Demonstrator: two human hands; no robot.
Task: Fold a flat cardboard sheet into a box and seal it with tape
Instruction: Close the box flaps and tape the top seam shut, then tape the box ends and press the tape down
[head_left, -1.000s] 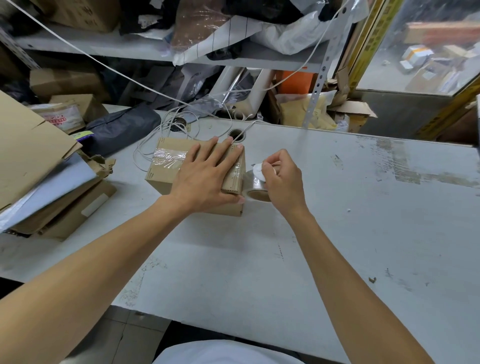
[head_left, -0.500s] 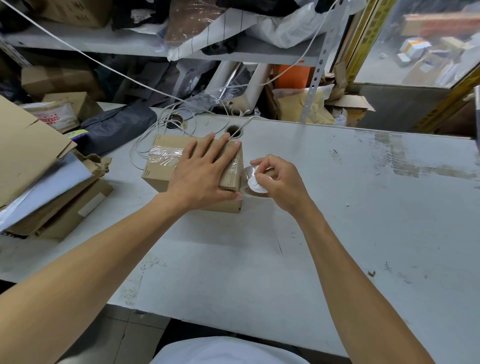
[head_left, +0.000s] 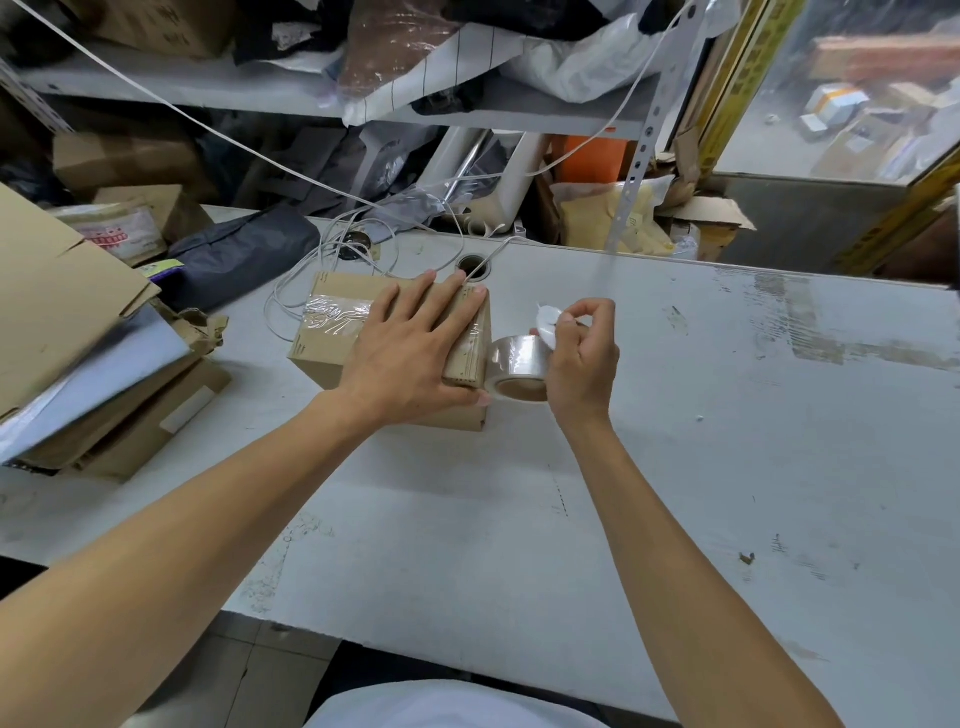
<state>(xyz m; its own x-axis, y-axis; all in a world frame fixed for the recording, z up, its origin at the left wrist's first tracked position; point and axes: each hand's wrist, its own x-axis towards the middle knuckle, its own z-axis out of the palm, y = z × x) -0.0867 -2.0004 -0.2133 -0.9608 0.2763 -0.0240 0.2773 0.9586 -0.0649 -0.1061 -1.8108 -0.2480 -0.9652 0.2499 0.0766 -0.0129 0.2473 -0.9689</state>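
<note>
L hand (head_left: 415, 358) flat on box (head_left: 332, 338); R hand (head_left: 584, 358) pinching tape roll (head_left: 519, 366), prob upright

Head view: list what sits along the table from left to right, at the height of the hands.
Stack of flattened cardboard → cardboard box under the flat left hand → roll of clear tape → right hand pinching a small white piece → bare table with tape residue.

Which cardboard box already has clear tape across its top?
The small brown cardboard box under the left hand; the cardboard boxes behind show none.
</note>
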